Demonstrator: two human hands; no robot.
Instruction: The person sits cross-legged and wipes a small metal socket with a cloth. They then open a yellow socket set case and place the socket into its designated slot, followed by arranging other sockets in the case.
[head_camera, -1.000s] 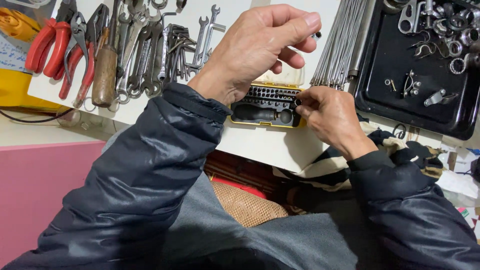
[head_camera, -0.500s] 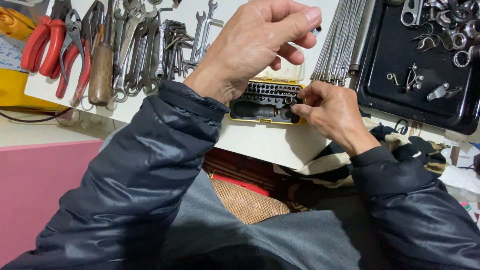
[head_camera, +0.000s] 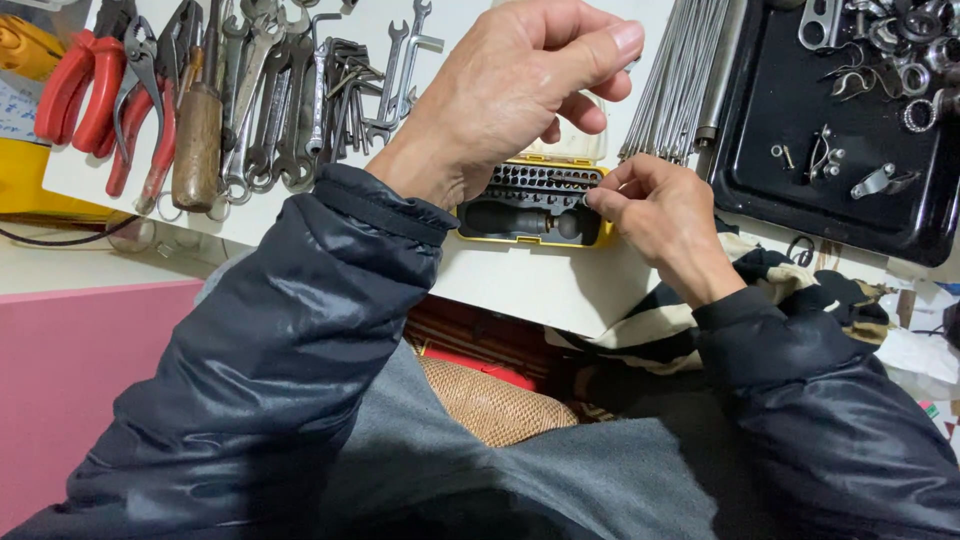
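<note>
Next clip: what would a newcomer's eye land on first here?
Two bare hands meet over an open yellow bit case at the white tabletop's front edge: the left hand hovers above, the right hand pinches at its bit row. Red-handled pliers and wrenches lie left, a black parts tray right.

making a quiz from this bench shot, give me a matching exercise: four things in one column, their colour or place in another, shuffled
Things:
1. pliers
2. bit case
3. tray of small metal parts
4. wooden-handled tool

Descriptions:
A. black, far right of the bench
B. red handles, far left
C. yellow, under the left hand and at the right hand
D. brown, between the pliers and the wrenches

Pairs: 1-B, 2-C, 3-A, 4-D
</note>
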